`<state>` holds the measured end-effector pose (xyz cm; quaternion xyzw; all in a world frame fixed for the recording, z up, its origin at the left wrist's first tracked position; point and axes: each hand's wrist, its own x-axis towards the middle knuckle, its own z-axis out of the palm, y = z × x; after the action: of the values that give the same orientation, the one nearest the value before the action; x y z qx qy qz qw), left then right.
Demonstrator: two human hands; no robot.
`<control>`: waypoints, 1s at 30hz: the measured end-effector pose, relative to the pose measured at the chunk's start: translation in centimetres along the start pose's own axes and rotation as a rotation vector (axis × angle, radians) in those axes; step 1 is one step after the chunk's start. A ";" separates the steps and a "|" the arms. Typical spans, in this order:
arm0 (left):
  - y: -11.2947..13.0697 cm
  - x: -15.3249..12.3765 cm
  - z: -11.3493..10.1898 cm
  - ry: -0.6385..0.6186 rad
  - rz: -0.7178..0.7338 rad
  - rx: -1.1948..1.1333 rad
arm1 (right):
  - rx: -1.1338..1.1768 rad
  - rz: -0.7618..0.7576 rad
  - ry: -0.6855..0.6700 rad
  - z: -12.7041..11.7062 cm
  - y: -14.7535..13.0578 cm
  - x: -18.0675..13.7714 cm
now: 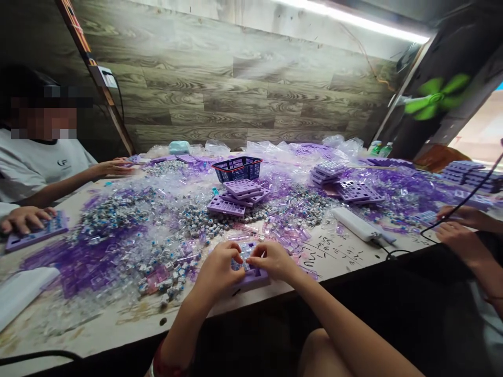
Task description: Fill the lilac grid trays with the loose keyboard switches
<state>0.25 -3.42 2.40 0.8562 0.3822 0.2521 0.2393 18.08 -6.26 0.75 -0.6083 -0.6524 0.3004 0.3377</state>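
Observation:
At the table's front edge lies a purple keyboard frame (255,279), partly filled with small clear and bluish pieces. My left hand (220,268) rests over its left side, fingers curled and thumb drawn in toward the pieces. From the right, my right hand (274,260) reaches over the frame with thumb and index finger pinched together. Whatever sits between the fingers of either hand is too small or hidden to name. Around the frame lie loose keyboard switches (173,272), grey-white with some blue, and clear and pink keycaps (288,238).
Stacked purple frames (238,199) stand beyond my hands, before a dark blue basket (238,168). More frames (357,192) lie to the right, near a white power bank-like block (356,225) with a cable. Co-workers' hands (25,220) work at left and right. A green fan (436,98) hangs at right.

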 end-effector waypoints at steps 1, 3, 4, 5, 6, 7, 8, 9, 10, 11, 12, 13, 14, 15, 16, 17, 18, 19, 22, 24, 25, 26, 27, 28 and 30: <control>0.1 -0.1 0.0 0.010 -0.005 -0.007 | 0.002 0.024 -0.008 0.0 0.0 0.1; 0.1 -0.3 0.2 0.030 0.001 -0.019 | 0.000 0.068 -0.021 -0.1 0.0 0.2; 0.0 -0.4 0.3 0.038 0.012 -0.022 | -0.005 0.086 -0.026 -0.1 -0.1 0.2; 0.0 -0.5 0.3 0.041 0.027 -0.022 | -0.006 0.100 -0.033 -0.1 -0.1 0.2; -0.1 -0.5 0.4 0.043 0.041 -0.021 | -0.001 0.112 -0.042 -0.1 -0.2 0.3; -0.2 -0.5 0.5 0.043 0.052 -0.020 | 0.010 0.121 -0.056 -0.1 -0.2 0.3; -0.3 -0.5 0.5 0.040 0.057 -0.018 | 0.023 0.132 -0.073 -0.1 -0.2 0.4; -0.4 -0.4 0.5 0.039 0.056 -0.017 | 0.038 0.146 -0.089 -0.1 -0.3 0.4; -0.4 -0.3 0.4 0.036 0.050 -0.017 | 0.053 0.165 -0.102 -0.1 -0.3 0.5; -0.5 -0.3 0.3 0.024 0.044 -0.020 | 0.063 0.188 -0.112 -0.1 -0.3 0.6; -0.5 -0.2 0.1 0.002 0.042 -0.026 | 0.066 0.213 -0.120 -0.2 -0.3 0.6; -0.6 -0.1 -0.1 -0.032 0.046 -0.030 | 0.064 0.235 -0.127 -0.2 -0.4 0.7; -0.6 -0.1 -0.4 -0.068 0.058 -0.028 | 0.058 0.249 -0.136 -0.3 -0.5 0.8; -0.7 -0.1 -0.6 -0.098 0.076 -0.012 | 0.047 0.256 -0.145 -0.4 -0.7 0.9; -0.9 -0.1 -0.8 -0.112 0.093 0.021 | 0.031 0.259 -0.155 -0.4 -0.9 0.9; -1.0 -0.1 -0.8 -0.110 0.101 0.068 | 0.015 0.262 -0.163 -0.5 -1.0 0.9; -1.2 -0.1 -0.8 -0.102 0.096 0.121 | 0.000 0.268 -0.172 -0.6 -1.2 1.0; -1.4 -0.1 -0.7 -0.098 0.080 0.170 | -0.015 0.277 -0.177 -0.6 -1.4 1.0; -2.0 0.0 0.0 -0.112 0.033 0.260 | -0.074 0.292 -0.150 -0.6 -2.0 0.9; -2.3 0.2 0.4 -0.100 0.057 0.270 | -0.111 0.292 -0.114 -0.5 -2.2 0.8; -2.3 0.2 0.4 -0.079 0.072 0.269 | -0.122 0.295 -0.095 -0.5 -2.3 0.7; -2.2 0.2 0.5 -0.057 0.086 0.265 | -0.124 0.298 -0.078 -0.4 -2.3 0.6; -2.1 0.2 0.4 -0.037 0.097 0.262 | -0.113 0.296 -0.063 -0.4 -2.3 0.5; -2.0 0.1 0.4 -0.014 0.104 0.265 | -0.089 0.288 -0.043 -0.3 -2.2 0.4; -1.6 -0.1 0.1 0.033 0.117 0.289 | -0.009 0.264 0.036 -0.1 -2.1 0.1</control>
<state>-0.58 -2.55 1.29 0.8983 0.3680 0.2217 0.0922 16.98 -6.29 2.50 -0.6958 -0.5620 0.3280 0.3042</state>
